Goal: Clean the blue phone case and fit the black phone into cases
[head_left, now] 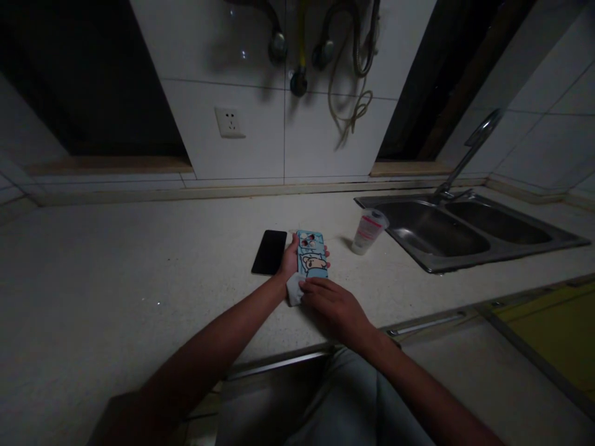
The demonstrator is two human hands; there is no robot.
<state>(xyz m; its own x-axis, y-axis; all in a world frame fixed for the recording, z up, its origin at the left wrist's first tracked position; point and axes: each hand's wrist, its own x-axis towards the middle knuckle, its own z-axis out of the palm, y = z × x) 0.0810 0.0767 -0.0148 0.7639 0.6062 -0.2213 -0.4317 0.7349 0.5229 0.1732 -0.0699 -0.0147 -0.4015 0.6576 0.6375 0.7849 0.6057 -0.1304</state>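
Observation:
My left hand point(290, 259) is wrapped round a phone in a light blue cartoon case point(312, 251), its camera side facing up. Fingertips show along the phone's right edge. My right hand point(332, 303) pinches a small pale cloth point(294, 290) at the phone's lower end, close to my left wrist. Whether the cloth touches the case is hard to see, since my right fingers cover that end. Just left of my left hand, a second phone point(269, 252) with a dark screen lies flat on the white counter point(139, 260).
A clear plastic cup with red print point(369, 230) stands on the counter to the right, by the double steel sink point(437, 271) with its faucet point(471, 148). A wall socket point(229, 122) and hanging hoses point(357, 37) are on the tiled wall behind. The counter's front edge is near my body.

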